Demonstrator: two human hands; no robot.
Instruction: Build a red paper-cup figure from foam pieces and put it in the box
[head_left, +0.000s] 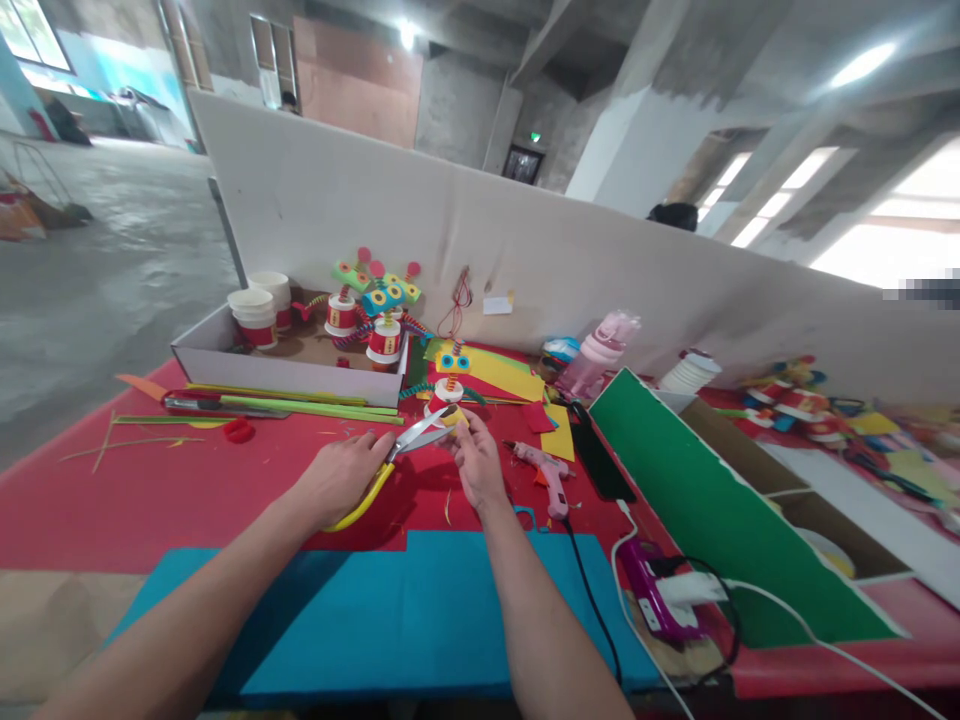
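My left hand (349,478) is wrapped round a pair of scissors (421,436) with yellow handles, the blades apart and pointing right. Pinched in my right hand (475,458) is a small yellow paper piece (454,421), close to the blade tips; whether the blades touch it I cannot tell. Just behind them stands a paper-cup figure (448,390) with a yellow head, ring eyes and spring-like arms, its lower part partly hidden. A pink glue gun (550,474) lies to the right of my right hand.
A cardboard tray (292,372) holds cups and several cup figures. Green and yellow strips (300,402) lie before it. At right are a phone (600,452), a purple power strip (654,600) with cables and a green-sided box (720,520). A pink bottle (596,355) stands near the white partition (360,190).
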